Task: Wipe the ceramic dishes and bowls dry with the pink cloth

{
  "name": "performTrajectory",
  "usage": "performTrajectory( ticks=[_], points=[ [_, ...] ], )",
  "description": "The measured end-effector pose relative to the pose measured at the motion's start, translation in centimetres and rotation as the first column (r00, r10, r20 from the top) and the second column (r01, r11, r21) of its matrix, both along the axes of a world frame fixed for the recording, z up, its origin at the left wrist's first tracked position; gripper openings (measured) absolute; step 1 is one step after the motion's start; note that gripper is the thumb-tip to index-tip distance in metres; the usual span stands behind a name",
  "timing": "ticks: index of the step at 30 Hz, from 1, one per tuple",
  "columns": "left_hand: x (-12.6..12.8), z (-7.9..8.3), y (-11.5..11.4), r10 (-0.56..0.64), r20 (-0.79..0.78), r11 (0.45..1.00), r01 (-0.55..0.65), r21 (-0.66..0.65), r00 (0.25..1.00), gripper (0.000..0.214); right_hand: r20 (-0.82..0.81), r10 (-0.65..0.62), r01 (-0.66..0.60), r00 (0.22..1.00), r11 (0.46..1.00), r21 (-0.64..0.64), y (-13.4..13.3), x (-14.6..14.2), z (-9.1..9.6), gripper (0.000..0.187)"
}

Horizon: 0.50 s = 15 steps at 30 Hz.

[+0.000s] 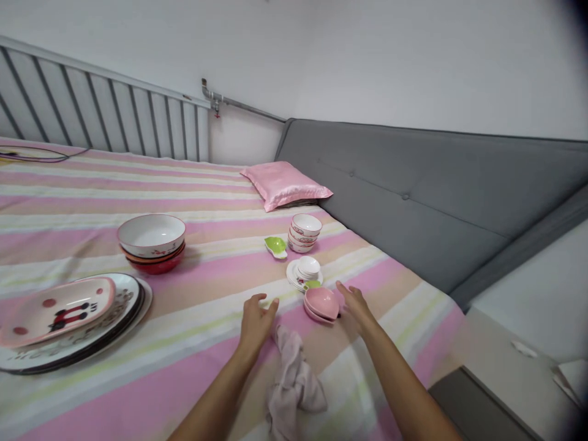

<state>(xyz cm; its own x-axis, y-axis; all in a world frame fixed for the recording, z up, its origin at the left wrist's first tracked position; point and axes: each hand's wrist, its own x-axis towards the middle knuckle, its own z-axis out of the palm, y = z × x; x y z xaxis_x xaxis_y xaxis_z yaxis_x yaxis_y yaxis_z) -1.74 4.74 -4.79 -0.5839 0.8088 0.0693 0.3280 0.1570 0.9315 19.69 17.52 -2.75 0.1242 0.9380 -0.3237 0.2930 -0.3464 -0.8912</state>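
A stack of pink fruit-shaped dishes (322, 301) with a green leaf tip lies between my hands. My right hand (356, 303) is open just right of the stack, its fingers pointing forward; whether a fingertip touches the rim, I cannot tell. My left hand (257, 317) hovers to the left, thumb apart from loosely bent fingers, holding nothing. Below and between the hands lies a crumpled pale pink cloth (294, 380). Just behind the pink dishes, small white bowls (309, 266) sit on small plates (293, 273). Further back are a green leaf-shaped dish (276, 247) and stacked patterned bowls (305, 225).
On the striped bed (206, 343), larger bowls (151, 236) are stacked left, with oval plates (68, 312) nearer. A pink pillow (287, 184) rests by the grey headboard (413, 184). A radiator (105, 110) runs along the wall; a bedside table (500, 337) stands right.
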Motion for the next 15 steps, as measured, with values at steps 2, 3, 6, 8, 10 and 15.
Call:
performTrajectory(
  ticks=[2, 3, 6, 8, 10, 15],
  points=[
    [1.7, -0.9, 0.6, 0.002, 0.023, 1.000, -0.002, 0.023, 1.000, 0.054, -0.062, -0.023, 0.023, 0.998, 1.000, 0.011, 1.4, 0.1, 1.6, 0.069],
    [2.3, -1.4, 0.6, 0.010, 0.038, 0.999, -0.011, 0.040, 0.999, 0.053, -0.101, -0.016, 0.017, 0.995, 1.000, 0.011, 2.2, -0.1, 2.3, 0.068],
    [2.8, -2.8, 0.0, -0.041, 0.085, 0.990, 0.030, 0.136, 0.996, 0.045, -0.215, -0.002, 0.005, 0.977, 1.000, 0.009, 4.9, -1.6, 4.4, 0.067],
    [2.5, -3.3, -0.4, -0.047, 0.152, 0.991, 0.027, 0.130, 0.987, 0.044, -0.279, -0.015, 0.014, 0.960, 1.000, -0.006, 7.2, -3.3, 5.2, 0.067],
    [2.1, -3.6, -0.5, -0.003, 0.229, 0.992, -0.026, 0.126, 0.973, 0.046, -0.346, -0.032, 0.015, 0.938, 0.999, -0.051, 9.6, -5.2, 5.4, 0.071],
    [1.8, -4.4, -0.3, 0.026, 0.370, 0.995, -0.058, 0.076, 0.929, 0.047, -0.459, -0.100, 0.040, 0.883, 0.990, -0.139, 15.2, -9.2, 4.2, 0.083]
  ],
)
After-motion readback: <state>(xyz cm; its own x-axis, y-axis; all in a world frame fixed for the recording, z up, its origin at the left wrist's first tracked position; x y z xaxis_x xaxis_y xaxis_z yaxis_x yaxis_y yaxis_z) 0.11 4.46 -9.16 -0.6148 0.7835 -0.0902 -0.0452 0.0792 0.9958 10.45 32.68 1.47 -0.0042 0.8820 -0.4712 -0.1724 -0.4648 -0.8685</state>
